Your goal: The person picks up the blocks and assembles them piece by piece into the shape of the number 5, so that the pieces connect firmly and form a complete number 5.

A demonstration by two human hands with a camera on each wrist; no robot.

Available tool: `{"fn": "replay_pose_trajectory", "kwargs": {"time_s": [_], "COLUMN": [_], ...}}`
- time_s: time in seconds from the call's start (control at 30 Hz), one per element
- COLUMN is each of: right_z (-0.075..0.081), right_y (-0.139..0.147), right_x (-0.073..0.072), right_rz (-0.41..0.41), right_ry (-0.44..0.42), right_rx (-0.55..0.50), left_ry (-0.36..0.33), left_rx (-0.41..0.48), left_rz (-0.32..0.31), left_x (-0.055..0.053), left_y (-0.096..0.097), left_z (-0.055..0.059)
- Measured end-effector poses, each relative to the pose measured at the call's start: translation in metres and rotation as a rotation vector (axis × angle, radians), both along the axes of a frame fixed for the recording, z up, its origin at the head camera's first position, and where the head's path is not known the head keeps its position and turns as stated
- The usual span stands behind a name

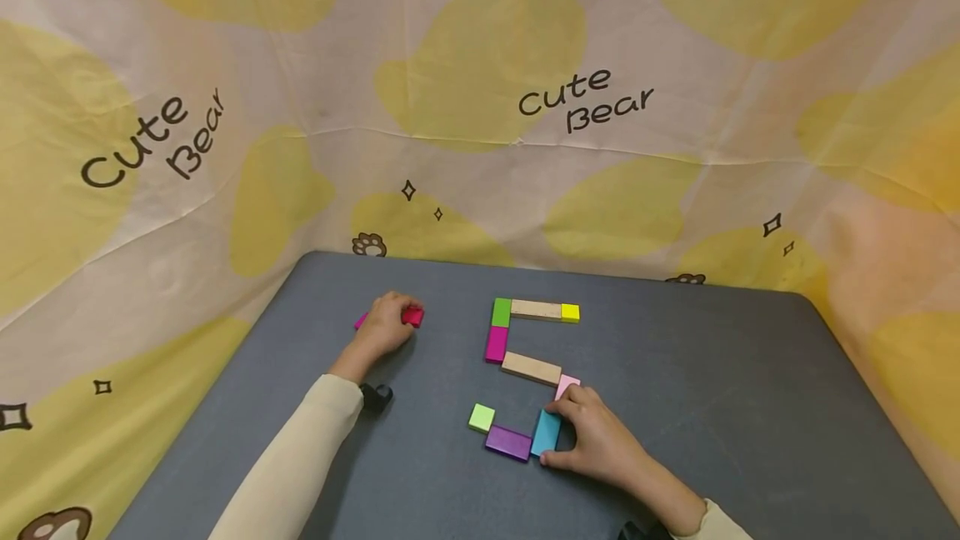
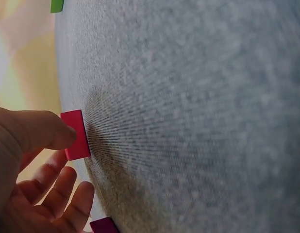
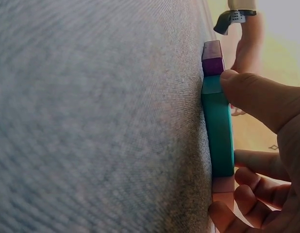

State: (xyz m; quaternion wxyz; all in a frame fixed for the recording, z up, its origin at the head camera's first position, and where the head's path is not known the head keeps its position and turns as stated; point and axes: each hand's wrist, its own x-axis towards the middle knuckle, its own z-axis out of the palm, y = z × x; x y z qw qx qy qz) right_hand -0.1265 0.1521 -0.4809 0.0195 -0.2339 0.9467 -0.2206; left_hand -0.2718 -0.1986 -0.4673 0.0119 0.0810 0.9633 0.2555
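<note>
On the grey table, my left hand (image 1: 385,325) pinches a red block (image 1: 413,317), its thumb across the block's face in the left wrist view. Left of that hand, a magenta block (image 1: 361,321) is partly hidden. At the lower middle, my right hand (image 1: 602,440) holds a blue block (image 1: 546,433) by its two ends, thumb at the near end and index finger at the far end. A purple block (image 1: 508,443) lies against the blue block's near left side, with a light green cube (image 1: 482,417) at its other end. The pink block (image 1: 567,385) beyond is partly covered by my fingers.
Farther up, a wooden block (image 1: 531,367), a second magenta block (image 1: 497,344), a green block (image 1: 501,312), another wooden block (image 1: 536,309) and a yellow cube (image 1: 571,313) continue the S-like line. A printed cloth (image 1: 480,107) hangs behind the table (image 1: 712,373).
</note>
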Motion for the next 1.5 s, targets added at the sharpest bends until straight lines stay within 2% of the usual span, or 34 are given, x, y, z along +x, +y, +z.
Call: {"fn": "replay_pose_trajectory", "kwargs": {"time_s": [0.43, 0.67, 0.77, 0.97, 1.1, 1.5], "right_z": [-0.002, 0.0, 0.0, 0.001, 0.002, 0.002], "right_y": [0.001, 0.001, 0.0, 0.0, 0.0, -0.001], "right_x": [0.0, 0.0, 0.0, 0.0, 0.0, 0.0], "right_rz": [-0.003, -0.005, -0.001, 0.008, 0.007, 0.006], "right_ry": [-0.007, -0.019, -0.013, -0.01, -0.012, -0.008], "right_rx": [0.001, 0.001, 0.002, 0.004, 0.009, 0.009], "left_ry": [0.003, 0.045, 0.07, 0.074, 0.107, 0.12], "left_rx": [-0.041, -0.056, -0.069, -0.106, -0.113, -0.126], "left_rz": [-0.046, -0.112, -0.154, -0.205, -0.244, -0.336], "left_x": [-0.003, 0.001, 0.006, 0.021, 0.032, 0.062], "left_y": [-0.005, -0.005, -0.003, 0.004, 0.011, 0.039], "left_z": [-0.002, 0.0, 0.001, 0.007, 0.009, 0.009]}}
